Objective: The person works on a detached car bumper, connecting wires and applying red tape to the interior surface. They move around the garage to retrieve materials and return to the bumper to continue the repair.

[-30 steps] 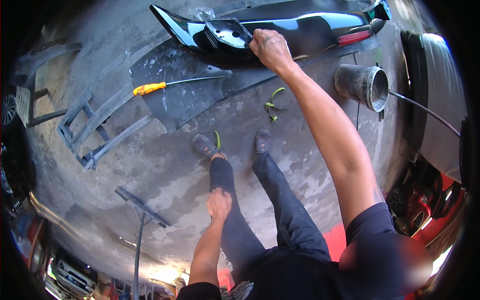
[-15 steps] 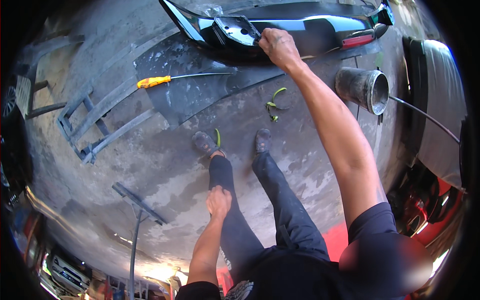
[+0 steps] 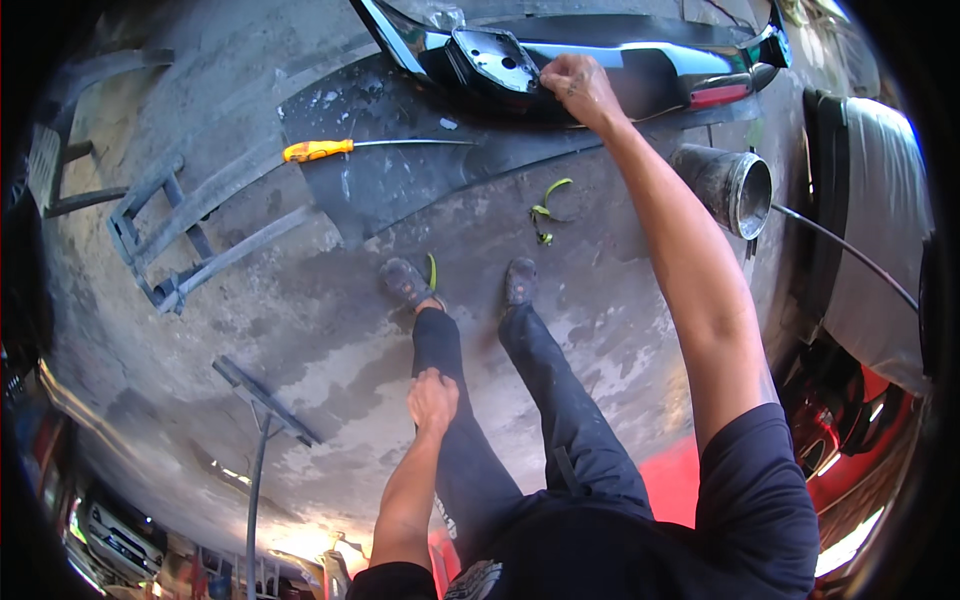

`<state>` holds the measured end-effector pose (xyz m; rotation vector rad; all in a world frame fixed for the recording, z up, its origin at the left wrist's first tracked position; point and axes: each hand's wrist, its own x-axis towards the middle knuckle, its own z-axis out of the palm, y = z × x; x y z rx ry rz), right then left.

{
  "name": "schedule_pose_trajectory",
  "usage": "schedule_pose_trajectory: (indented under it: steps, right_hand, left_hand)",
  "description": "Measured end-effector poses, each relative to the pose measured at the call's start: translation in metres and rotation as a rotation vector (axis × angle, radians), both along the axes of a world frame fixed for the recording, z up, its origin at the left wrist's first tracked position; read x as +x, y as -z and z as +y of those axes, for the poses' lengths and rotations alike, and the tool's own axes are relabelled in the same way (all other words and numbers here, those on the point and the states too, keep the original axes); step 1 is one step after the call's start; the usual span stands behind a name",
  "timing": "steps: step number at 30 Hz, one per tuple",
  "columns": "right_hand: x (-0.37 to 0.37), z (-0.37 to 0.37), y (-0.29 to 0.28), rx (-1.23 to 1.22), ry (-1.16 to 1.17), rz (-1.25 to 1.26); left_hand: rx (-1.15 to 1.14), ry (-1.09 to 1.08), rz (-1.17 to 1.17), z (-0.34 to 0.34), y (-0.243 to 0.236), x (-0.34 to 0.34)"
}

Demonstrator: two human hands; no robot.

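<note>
Right hand (image 3: 582,88) at one o'clock, fingers pinching edge of one black plate (image 3: 492,60); left hand (image 3: 433,400) at seven, fingers curled narrow; one bucket (image 3: 708,185) at two.

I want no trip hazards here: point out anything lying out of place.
Curled green scraps lie loose on the floor beyond the right shoe, looking dropped; another green strip lies beside the left shoe.

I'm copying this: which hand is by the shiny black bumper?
The right bare hand, near the flat black plate; the left hand is by the dark trousers.
</note>
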<state>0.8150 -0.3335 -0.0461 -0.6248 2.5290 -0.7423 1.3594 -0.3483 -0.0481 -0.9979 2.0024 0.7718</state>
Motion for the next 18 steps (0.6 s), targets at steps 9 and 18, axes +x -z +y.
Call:
schedule_pose_trajectory:
  steps: [9, 18]
  right_hand:
    - [0.020, -0.009, -0.006, -0.266, 0.481, -0.532]
    - [0.055, 0.004, 0.009, -0.036, 0.004, 0.409]
  left_hand:
    - [-0.004, -0.024, 0.005, -0.004, -0.002, 0.002]
    - [-0.024, -0.019, 0.021, 0.004, -0.004, 0.000]
